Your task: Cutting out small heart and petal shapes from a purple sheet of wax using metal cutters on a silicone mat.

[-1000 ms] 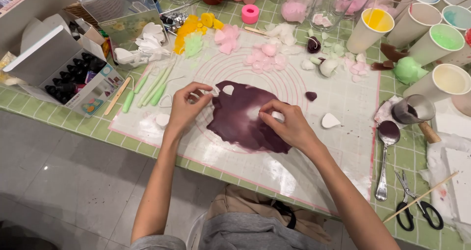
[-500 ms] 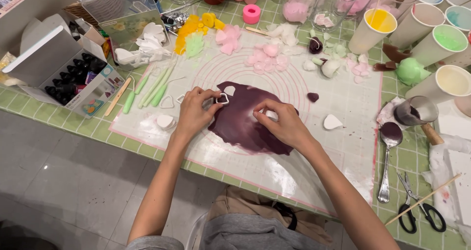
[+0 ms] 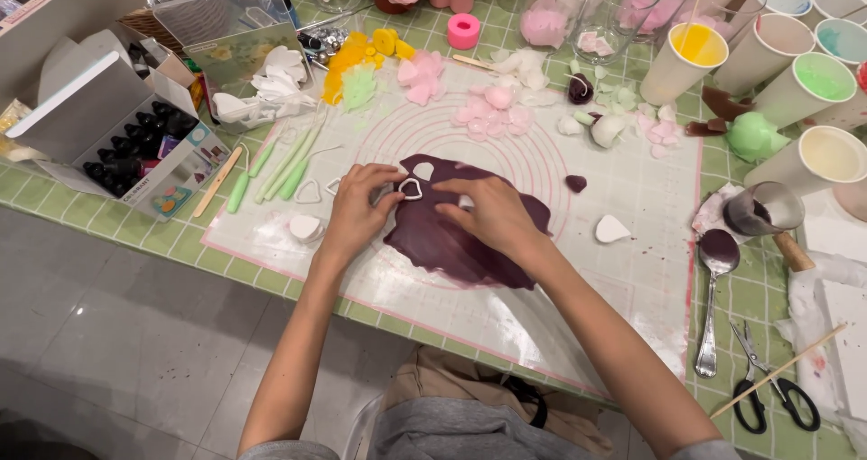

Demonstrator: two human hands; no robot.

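Note:
A flat sheet of dark purple clay (image 3: 452, 239) lies on a white silicone mat (image 3: 623, 279) with pink rings. My left hand (image 3: 357, 212) pinches a small white petal-shaped cutter (image 3: 411, 188) at the sheet's upper left edge. My right hand (image 3: 488, 212) rests palm down on the purple sheet, fingertips right beside the cutter. A petal-shaped hole (image 3: 423, 170) shows in the sheet just above.
Green modelling tools (image 3: 280, 167) and spare cutters (image 3: 309, 191) lie left on the mat. Pink, yellow and white petals (image 3: 492, 108) sit at the back. Paper cups (image 3: 682, 63) stand back right. A spoon (image 3: 713, 288) and scissors (image 3: 763, 383) lie right; a paint-bottle box (image 3: 135, 153) left.
Both hands have come together at the sheet's upper left. My left hand has brought the white cutter onto the clay edge, and my right hand slid left toward it.

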